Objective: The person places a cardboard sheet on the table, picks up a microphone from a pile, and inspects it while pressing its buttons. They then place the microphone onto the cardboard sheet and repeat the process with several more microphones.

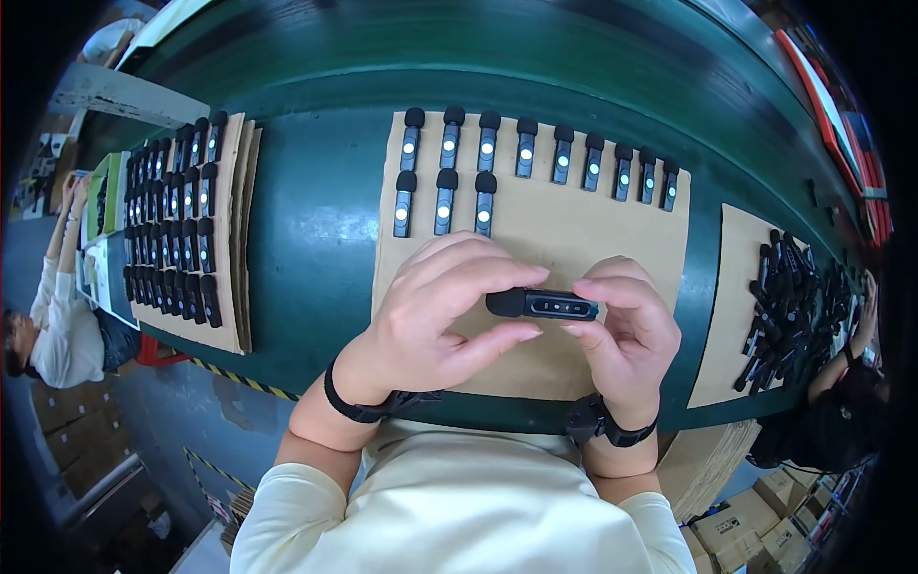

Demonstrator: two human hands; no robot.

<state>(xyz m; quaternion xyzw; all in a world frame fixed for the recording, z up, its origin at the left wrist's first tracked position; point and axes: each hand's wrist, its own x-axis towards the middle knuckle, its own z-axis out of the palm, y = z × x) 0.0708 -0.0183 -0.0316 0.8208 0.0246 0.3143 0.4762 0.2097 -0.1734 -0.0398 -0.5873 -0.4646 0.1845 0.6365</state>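
Left hand (435,306) and right hand (622,320) both pinching small black clip-on microphone (542,305) above cardboard sheet (564,239). Fingertip-only grip; likely slip risk, could drop onto lit rows (535,158).

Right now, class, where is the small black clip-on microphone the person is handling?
In the head view, the black microphone sits centre frame, held between the left hand and right hand, above the middle cardboard sheet and below its rows of lit microphones.
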